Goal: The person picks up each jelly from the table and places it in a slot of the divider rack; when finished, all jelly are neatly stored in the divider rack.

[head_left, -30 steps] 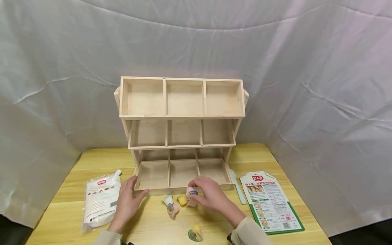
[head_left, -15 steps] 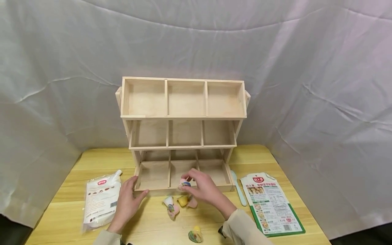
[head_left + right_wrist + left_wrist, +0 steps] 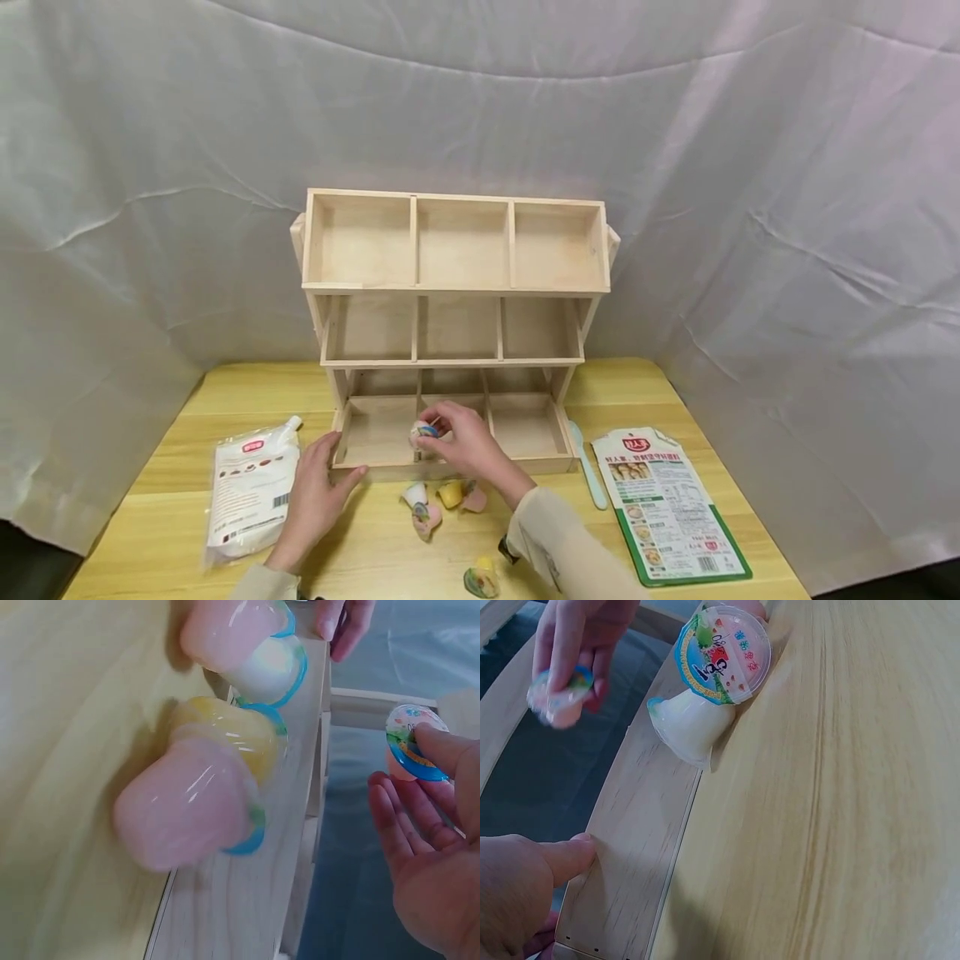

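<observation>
My right hand (image 3: pixel 468 443) pinches a small pink jelly cup (image 3: pixel 411 739) by its printed lid. It is over the bottom tray of a stepped wooden rack (image 3: pixel 456 291), near the divider between the left and middle compartments. At the tray's front left corner my left hand (image 3: pixel 311 502) grips the wood, thumb on the front board. Against that board lie a white jelly cup (image 3: pixel 694 724), a yellow jelly cup (image 3: pixel 451 493) and two pink ones, including this pink jelly cup (image 3: pixel 184 806). Closer to me on the table is another yellow jelly cup (image 3: pixel 482 579).
A white spouted pouch (image 3: pixel 251 492) lies left of my left hand. On the right are a pale blue spoon (image 3: pixel 590 467), close beside the rack, and a flat printed packet (image 3: pixel 671 508) with a green border. Grey cloth (image 3: pixel 480 108) hangs behind the table.
My right hand has lifted the pink jelly cup from the table before the tray and carried it left and up over the bottom tray. The left hand has stayed at the corner.
</observation>
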### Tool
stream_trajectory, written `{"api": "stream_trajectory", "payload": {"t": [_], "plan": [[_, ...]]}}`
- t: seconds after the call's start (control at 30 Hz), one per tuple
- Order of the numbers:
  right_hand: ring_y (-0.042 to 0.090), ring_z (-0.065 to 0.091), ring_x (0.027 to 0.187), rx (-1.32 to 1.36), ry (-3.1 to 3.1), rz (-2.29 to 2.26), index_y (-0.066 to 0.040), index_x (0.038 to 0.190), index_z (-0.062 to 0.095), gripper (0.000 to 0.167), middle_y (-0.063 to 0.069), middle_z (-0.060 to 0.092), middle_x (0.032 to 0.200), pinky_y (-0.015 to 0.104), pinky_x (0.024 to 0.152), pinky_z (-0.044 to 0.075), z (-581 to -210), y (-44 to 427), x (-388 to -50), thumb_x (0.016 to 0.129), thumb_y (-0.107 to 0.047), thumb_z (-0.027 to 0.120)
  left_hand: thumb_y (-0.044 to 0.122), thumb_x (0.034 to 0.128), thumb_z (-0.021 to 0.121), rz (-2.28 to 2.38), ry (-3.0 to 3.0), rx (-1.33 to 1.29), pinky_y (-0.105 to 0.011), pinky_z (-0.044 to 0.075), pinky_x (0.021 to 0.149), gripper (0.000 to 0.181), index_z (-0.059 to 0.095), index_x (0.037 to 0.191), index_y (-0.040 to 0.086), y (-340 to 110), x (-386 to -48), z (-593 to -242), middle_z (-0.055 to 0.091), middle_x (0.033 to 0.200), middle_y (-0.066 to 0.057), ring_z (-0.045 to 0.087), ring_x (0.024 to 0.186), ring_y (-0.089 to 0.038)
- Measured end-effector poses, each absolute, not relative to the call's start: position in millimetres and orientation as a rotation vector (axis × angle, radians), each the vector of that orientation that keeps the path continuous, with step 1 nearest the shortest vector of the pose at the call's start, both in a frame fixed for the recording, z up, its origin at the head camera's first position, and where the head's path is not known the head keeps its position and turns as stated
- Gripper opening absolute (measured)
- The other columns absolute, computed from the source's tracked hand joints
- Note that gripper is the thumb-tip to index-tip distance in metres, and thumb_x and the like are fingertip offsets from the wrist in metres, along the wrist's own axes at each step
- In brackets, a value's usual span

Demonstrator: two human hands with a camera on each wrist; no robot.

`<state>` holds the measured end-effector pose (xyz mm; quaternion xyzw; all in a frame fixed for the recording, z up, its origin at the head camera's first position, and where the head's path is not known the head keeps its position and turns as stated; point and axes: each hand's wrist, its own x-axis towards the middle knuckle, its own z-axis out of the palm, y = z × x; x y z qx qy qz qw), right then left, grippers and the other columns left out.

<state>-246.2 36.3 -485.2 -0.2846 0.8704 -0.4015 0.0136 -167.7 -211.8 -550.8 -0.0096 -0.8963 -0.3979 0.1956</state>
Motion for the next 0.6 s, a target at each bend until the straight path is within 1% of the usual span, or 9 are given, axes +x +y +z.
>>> {"api": "stream_trajectory", "payload": {"t": [0.07, 0.27, 0.33, 0.47, 0.6], "plan": [[0.005, 0.065, 0.089, -0.867, 2.718, -1.258, -0.014, 0.118, 0.072, 0.029, -0.003, 0.071, 0.105, 0.023, 0.08, 0.057, -487.4, 28.8, -252.4, 0.094, -0.029, 0.078, 0.018, 0.0887, 0.082, -1.104, -2.506, -0.031, -0.069, 0.035, 0.11, 0.072, 0.047, 0.143, -0.013, -211.7, -167.5, -551.0, 0.048, 0.146, -0.036, 0.044, 0.133, -0.053], [0.004, 0.063, 0.083, -0.89, 2.717, -1.258, -0.008, 0.12, 0.072, 0.032, 0.001, 0.074, 0.102, 0.017, 0.074, 0.054, -494.3, 4.8, -267.4, 0.094, -0.026, 0.079, 0.018, 0.0877, 0.083, -1.087, -2.495, -0.031, -0.069, 0.035, 0.11, 0.072, 0.048, 0.142, -0.013, -211.4, -166.7, -550.5, 0.049, 0.145, -0.036, 0.044, 0.133, -0.053], [0.003, 0.062, 0.082, -0.887, 2.709, -1.253, -0.008, 0.12, 0.071, 0.032, 0.001, 0.074, 0.102, 0.016, 0.074, 0.054, -495.0, -3.3, -271.4, 0.095, -0.026, 0.078, 0.018, 0.0878, 0.083, -1.085, -2.495, -0.03, -0.069, 0.034, 0.111, 0.072, 0.048, 0.143, -0.013, -211.6, -166.4, -549.8, 0.049, 0.146, -0.036, 0.044, 0.133, -0.053], [0.001, 0.061, 0.082, -0.807, 2.676, -1.285, -0.01, 0.122, 0.072, 0.033, -0.001, 0.073, 0.101, 0.016, 0.074, 0.054, -496.0, -18.0, -278.3, 0.096, -0.029, 0.077, 0.018, 0.0884, 0.083, -1.089, -2.501, -0.027, -0.07, 0.034, 0.111, 0.072, 0.048, 0.143, -0.013, -211.8, -166.4, -549.0, 0.048, 0.146, -0.036, 0.043, 0.134, -0.053], [0.004, 0.064, 0.086, -0.713, 2.637, -1.347, -0.011, 0.122, 0.072, 0.033, -0.001, 0.074, 0.102, 0.019, 0.077, 0.056, -498.8, -29.6, -282.9, 0.095, -0.029, 0.078, 0.019, 0.0893, 0.082, -1.098, -2.515, -0.032, -0.07, 0.033, 0.112, 0.073, 0.046, 0.145, -0.013, -211.7, -166.9, -550.3, 0.046, 0.148, -0.036, 0.042, 0.136, -0.053]]}}
